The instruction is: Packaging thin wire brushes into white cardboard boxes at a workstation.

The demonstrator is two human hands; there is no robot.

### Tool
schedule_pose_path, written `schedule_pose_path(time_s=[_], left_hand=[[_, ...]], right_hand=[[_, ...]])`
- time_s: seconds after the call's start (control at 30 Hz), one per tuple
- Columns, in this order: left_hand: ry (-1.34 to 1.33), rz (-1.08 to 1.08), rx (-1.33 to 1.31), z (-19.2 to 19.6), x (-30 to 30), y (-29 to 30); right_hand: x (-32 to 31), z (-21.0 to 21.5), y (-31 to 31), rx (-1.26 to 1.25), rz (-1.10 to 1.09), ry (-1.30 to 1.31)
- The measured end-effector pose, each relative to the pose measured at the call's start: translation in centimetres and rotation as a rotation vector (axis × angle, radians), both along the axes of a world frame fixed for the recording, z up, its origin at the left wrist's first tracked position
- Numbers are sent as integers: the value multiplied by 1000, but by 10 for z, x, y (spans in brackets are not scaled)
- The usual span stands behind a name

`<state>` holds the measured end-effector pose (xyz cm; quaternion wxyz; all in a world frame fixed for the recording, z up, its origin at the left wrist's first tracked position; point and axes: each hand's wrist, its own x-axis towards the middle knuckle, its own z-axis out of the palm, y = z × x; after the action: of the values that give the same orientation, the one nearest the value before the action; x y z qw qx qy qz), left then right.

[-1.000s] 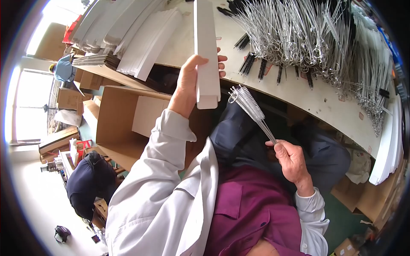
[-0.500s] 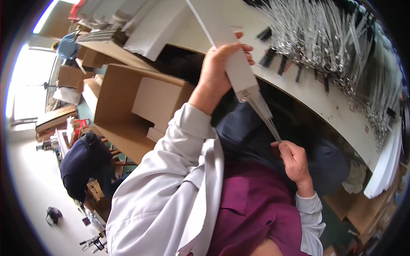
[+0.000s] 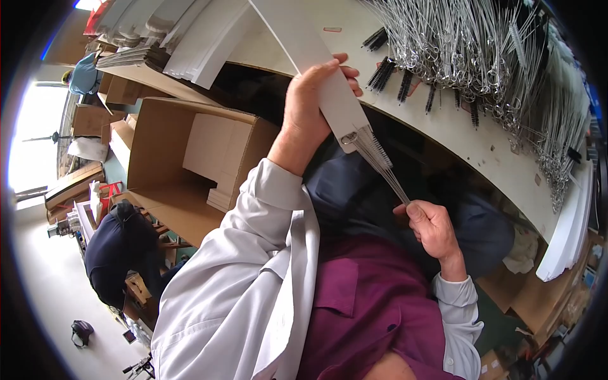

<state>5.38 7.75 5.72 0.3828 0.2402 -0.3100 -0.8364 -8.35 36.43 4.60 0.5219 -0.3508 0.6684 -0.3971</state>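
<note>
A long, narrow white carton or sleeve [image 3: 342,101] slants across the upper middle. My left hand [image 3: 308,101] is wrapped round it, thumb on one side and fingertips showing at the other. From its lower end juts a small bundle of thin wire brushes [image 3: 376,152], with bristles and a wire loop visible near the opening. My right hand [image 3: 434,232] is closed on the free ends of those wires, thumb pressed against the fingers. How far the brushes reach inside the sleeve is hidden.
On the pale table [image 3: 437,130] lies a big pile of wire brushes [image 3: 462,50] with loops and black bristles. White sleeves are stacked at the upper left [image 3: 209,47] and right edge [image 3: 567,228]. An open cardboard box [image 3: 158,158] stands left; beyond it a person [image 3: 123,250] bends over.
The whole view has shifted a little, and both hands with the sleeve sit slightly farther left in it. The brush wires now appear more fanned out at the sleeve's end. Both grips stay.
</note>
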Motion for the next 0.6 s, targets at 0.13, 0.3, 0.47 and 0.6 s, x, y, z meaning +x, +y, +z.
schedule_pose_path(time_s=[0.13,0.3,0.47,0.6], left_hand=[[-2,57,-38,9,2,-9],[41,51,-36,8,-4,-2],[69,26,-54,1,-7,7],[-2,36,-42,0,-7,10]], right_hand=[[-6,-3,5,47,8,-68],[-7,3,2,105,8,-210],[-4,-1,3,172,-5,-300],[0,-3,3,53,44,-111]])
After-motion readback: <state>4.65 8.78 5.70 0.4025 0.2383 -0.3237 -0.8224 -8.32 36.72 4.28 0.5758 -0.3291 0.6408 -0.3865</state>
